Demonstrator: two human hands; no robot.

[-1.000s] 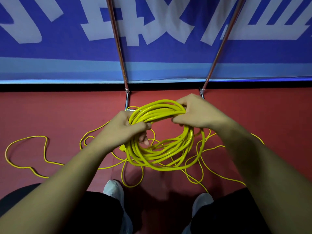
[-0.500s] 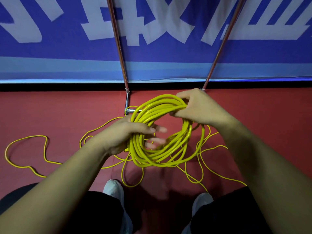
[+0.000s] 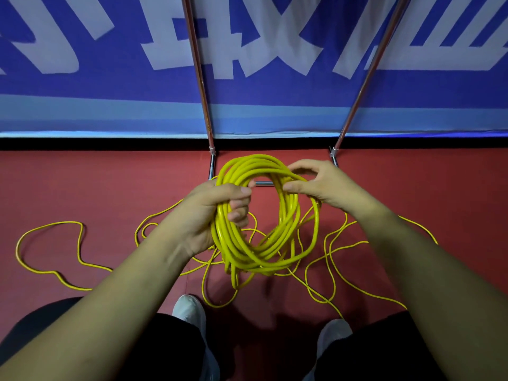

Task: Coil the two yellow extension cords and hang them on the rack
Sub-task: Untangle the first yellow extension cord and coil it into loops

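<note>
The work is at the coiling step, with nothing hung on the rack (image 3: 196, 64) yet, whose two slanted poles rise in front of the blue banner (image 3: 247, 100) in the upper half of the frame. At centre frame the left hand (image 3: 209, 213) grips the left side of a thick bundle of yellow loops, the coil (image 3: 288, 215), with its fingers (image 3: 237, 215) curled fully round the strands and the thumb laid over the top. The right hand (image 3: 324, 185) is at the coil's upper right, where thumb and fingers (image 3: 299, 167) pinch a strand or two against the bundle, apparently laying on another turn. The coil is held in the air above the red floor (image 3: 96, 188), just in front of the rack's base bar. Much loose cord (image 3: 57, 222) lies in slack curves on the floor, from the left edge to the lower right, passing near the two white shoes (image 3: 189, 309). Whether that is the tail of this cord or the second one, I cannot tell. The next move probably calls for the right hand to draw up more slack and lay an even loop while the left holds the bundle tight.
</note>
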